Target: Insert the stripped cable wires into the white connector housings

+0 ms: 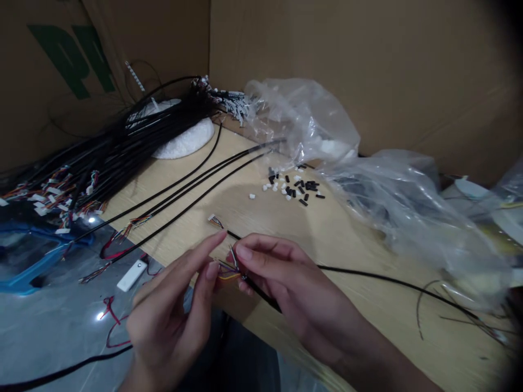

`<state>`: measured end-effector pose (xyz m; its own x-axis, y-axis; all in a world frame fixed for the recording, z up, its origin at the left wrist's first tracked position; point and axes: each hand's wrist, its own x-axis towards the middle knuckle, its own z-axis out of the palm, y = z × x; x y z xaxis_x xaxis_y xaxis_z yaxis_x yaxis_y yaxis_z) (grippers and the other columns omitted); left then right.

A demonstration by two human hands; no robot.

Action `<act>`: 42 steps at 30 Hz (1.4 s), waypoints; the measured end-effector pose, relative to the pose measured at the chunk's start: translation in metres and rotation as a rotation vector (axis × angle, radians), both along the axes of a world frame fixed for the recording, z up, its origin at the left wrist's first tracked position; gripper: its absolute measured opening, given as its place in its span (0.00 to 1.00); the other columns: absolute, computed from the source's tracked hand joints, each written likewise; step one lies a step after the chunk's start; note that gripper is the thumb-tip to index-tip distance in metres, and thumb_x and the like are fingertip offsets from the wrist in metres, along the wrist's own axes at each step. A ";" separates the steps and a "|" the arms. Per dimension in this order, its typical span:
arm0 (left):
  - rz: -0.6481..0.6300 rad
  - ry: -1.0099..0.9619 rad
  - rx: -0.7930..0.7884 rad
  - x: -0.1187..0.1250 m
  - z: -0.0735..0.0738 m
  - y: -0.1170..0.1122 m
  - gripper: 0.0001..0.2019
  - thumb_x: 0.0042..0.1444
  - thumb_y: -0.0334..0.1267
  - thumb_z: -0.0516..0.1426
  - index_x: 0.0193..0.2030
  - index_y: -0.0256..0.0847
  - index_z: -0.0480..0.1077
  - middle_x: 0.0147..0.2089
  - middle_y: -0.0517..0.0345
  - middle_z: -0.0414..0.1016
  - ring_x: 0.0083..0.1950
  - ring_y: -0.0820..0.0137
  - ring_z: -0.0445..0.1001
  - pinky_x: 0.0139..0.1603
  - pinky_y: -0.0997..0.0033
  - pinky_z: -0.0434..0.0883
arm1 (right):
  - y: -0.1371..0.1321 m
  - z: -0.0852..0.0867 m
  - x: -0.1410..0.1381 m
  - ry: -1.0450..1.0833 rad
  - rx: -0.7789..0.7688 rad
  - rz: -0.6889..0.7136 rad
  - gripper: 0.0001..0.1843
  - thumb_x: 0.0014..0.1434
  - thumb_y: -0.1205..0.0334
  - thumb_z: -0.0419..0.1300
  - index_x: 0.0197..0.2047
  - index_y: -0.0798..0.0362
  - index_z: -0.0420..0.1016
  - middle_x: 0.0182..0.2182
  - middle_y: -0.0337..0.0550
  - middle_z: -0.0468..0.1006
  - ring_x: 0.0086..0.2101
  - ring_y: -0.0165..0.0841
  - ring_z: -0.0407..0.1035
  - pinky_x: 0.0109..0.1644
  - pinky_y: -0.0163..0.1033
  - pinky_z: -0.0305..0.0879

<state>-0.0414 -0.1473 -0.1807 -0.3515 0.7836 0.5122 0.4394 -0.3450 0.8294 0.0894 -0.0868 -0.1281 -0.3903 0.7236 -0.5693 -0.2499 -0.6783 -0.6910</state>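
Note:
In the head view my right hand (281, 267) is closed round a black cable (263, 296) near its stripped end. Thin coloured wires (229, 270), yellow and purple among them, fan out from that end towards the left. A few pale and dark wires (232, 256) stand up beside my right thumb. My left hand (177, 305) has its thumb against the tips of the coloured wires, its index finger stretched out above them. The left fingers behind the thumb are partly hidden. Just beyond both hands lies another cable end with a small white connector (213, 219).
Several black cables (192, 174) lie across the wooden table (347, 321). Small black and white pieces (300, 188) are scattered behind my hands. A thick cable bundle (134, 130) rests at back left, near crumpled clear plastic (306, 120). Cardboard walls (327, 49) stand behind.

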 end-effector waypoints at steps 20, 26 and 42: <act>-0.089 0.050 0.082 0.008 0.013 -0.008 0.32 0.58 0.18 0.58 0.58 0.65 0.73 0.38 0.72 0.81 0.32 0.79 0.74 0.33 0.81 0.74 | -0.003 0.009 0.010 0.189 0.079 0.164 0.05 0.53 0.72 0.66 0.30 0.54 0.81 0.27 0.36 0.78 0.29 0.23 0.71 0.35 0.27 0.67; -0.150 -0.016 -0.003 0.007 0.017 -0.008 0.25 0.64 0.24 0.57 0.57 0.64 0.74 0.37 0.70 0.80 0.31 0.81 0.72 0.31 0.84 0.72 | -0.005 0.014 0.013 0.113 0.235 0.086 0.05 0.53 0.71 0.66 0.28 0.53 0.80 0.26 0.34 0.76 0.30 0.23 0.69 0.37 0.30 0.66; -0.013 -0.179 0.009 0.019 0.031 -0.009 0.15 0.53 0.25 0.67 0.40 0.54 0.81 0.40 0.72 0.84 0.40 0.80 0.80 0.46 0.86 0.77 | -0.012 0.019 0.011 -0.176 0.728 0.093 0.09 0.58 0.67 0.64 0.26 0.54 0.75 0.25 0.35 0.75 0.30 0.26 0.69 0.36 0.33 0.66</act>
